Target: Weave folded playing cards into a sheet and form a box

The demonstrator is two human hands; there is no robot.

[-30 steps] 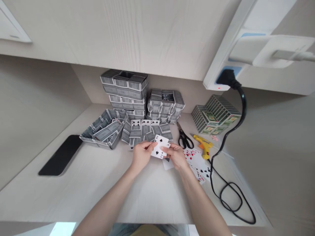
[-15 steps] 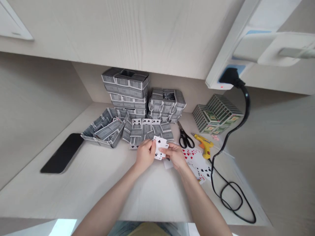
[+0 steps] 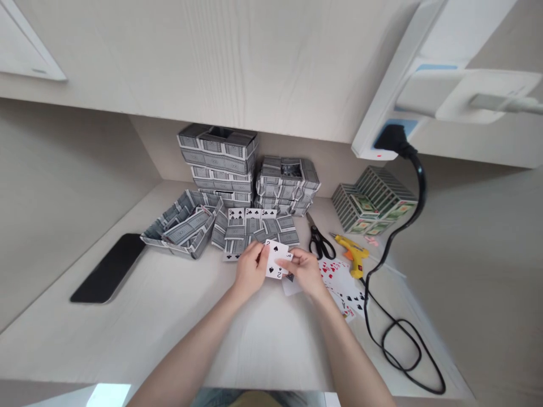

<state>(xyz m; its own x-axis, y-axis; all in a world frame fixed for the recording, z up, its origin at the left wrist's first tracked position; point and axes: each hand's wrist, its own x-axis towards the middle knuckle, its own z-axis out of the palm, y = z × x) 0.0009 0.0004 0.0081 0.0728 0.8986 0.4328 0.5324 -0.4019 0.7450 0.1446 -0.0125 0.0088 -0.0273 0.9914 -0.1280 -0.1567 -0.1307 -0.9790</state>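
Observation:
Two overlapping playing cards (image 3: 274,260) are held face up in front of me, the two of spades on top and a three showing at its right edge. My left hand (image 3: 250,267) is closed on their left side, thumb on the face. From the right, my right hand (image 3: 306,271) pinches them, its thumb lying across the front. Just beyond my hands lies a panel of grey-backed playing cards (image 3: 257,229), with a few faces showing along its far edge. Loose face-up cards (image 3: 339,282) spread beside my right hand.
An open card-covered box (image 3: 182,226) with pieces inside stands left, near a black phone (image 3: 108,268). Card-covered boxes (image 3: 218,150) are stacked behind. Scissors (image 3: 321,243), a yellow glue gun (image 3: 356,257), card packs (image 3: 373,200) and a looping black cable (image 3: 396,220) are at right.
Both hands still hold the overlapping cards. The three now sticks out slightly more to the right from behind the two. The whole view has shifted slightly.

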